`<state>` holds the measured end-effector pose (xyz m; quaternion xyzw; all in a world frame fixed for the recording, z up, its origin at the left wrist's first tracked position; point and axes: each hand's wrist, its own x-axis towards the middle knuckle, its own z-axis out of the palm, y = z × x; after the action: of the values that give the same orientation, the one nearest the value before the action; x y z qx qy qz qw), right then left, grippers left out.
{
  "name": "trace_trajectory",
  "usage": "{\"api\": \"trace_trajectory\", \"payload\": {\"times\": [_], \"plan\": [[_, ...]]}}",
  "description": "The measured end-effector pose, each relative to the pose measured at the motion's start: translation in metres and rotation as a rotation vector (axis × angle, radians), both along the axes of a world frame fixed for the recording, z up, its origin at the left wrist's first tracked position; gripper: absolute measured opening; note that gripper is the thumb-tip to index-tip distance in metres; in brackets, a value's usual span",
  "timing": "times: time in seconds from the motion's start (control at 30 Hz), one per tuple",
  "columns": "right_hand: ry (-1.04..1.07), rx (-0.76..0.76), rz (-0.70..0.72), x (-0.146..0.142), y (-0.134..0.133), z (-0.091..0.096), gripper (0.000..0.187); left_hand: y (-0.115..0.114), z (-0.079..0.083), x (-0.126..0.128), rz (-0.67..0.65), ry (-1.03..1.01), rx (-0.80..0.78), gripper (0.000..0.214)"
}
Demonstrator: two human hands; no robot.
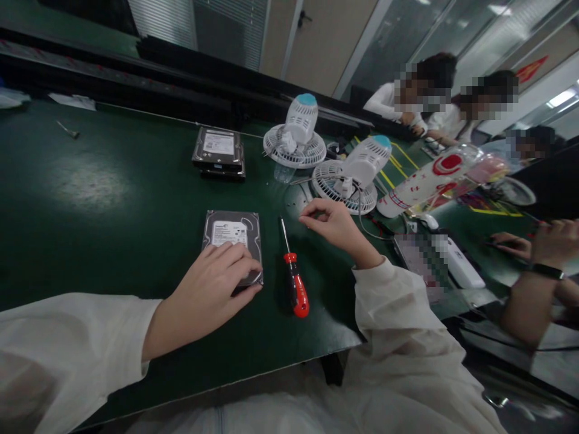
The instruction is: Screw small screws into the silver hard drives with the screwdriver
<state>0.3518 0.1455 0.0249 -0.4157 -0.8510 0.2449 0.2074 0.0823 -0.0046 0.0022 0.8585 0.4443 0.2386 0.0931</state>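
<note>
A hard drive [254,232] with a white label lies flat on the green table. My left hand [224,274] rests over its near half, fingers across the top and thumb by the near right corner, gripping it. To the right of the drive lies a red and black screwdriver [296,286], its shaft pointing away from me; neither hand touches it. My right hand [332,226] is beyond its handle to the right, thumb and forefinger pinched together. Whatever sits between those fingertips is too small to make out. Several tiny dark specks [292,204] lie on the table just past them.
Farther back is a stack of hard drives [219,147]. Two white fans [301,123] [366,163] lie face down, with a clear plastic cup [284,173] near them. A red and white bottle-shaped package [420,181] and a white device [459,262] are rightward. Other people work there.
</note>
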Motion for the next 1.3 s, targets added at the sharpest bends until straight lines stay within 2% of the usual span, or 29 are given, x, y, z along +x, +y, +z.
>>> {"api": "trace_trajectory", "payload": {"times": [0.17, 0.3, 0.57, 0.87, 0.97, 1.1, 1.2, 1.3], "plan": [[0.129, -0.226, 0.273, -0.026, -0.047, 0.02, 0.024, 0.003, 0.003, 0.0, -0.003, -0.024, -0.061, 0.01], [0.124, -0.329, 0.446, -0.037, -0.064, 0.021, 0.013, 0.005, 0.006, 0.0, -0.009, -0.036, -0.115, 0.012], [0.158, -0.281, 0.528, -0.036, -0.065, 0.018, 0.01, 0.01, 0.016, 0.005, 0.001, -0.014, -0.191, 0.014], [0.186, -0.339, 0.627, -0.03, -0.061, 0.027, 0.011, 0.019, 0.024, 0.006, -0.033, 0.014, -0.279, 0.018], [0.187, -0.367, 0.636, -0.025, -0.056, 0.029, 0.012, 0.034, 0.032, 0.012, -0.008, 0.007, -0.256, 0.023], [0.172, -0.399, 0.63, -0.023, -0.051, 0.025, 0.014, 0.071, 0.041, 0.03, 0.037, 0.053, -0.174, 0.023], [0.165, -0.406, 0.622, -0.024, -0.05, 0.022, 0.015, 0.097, 0.041, 0.044, 0.084, 0.126, -0.123, 0.023], [0.155, -0.403, 0.621, -0.024, -0.051, 0.022, 0.014, 0.111, 0.038, 0.047, 0.072, 0.122, -0.104, 0.025]]}}
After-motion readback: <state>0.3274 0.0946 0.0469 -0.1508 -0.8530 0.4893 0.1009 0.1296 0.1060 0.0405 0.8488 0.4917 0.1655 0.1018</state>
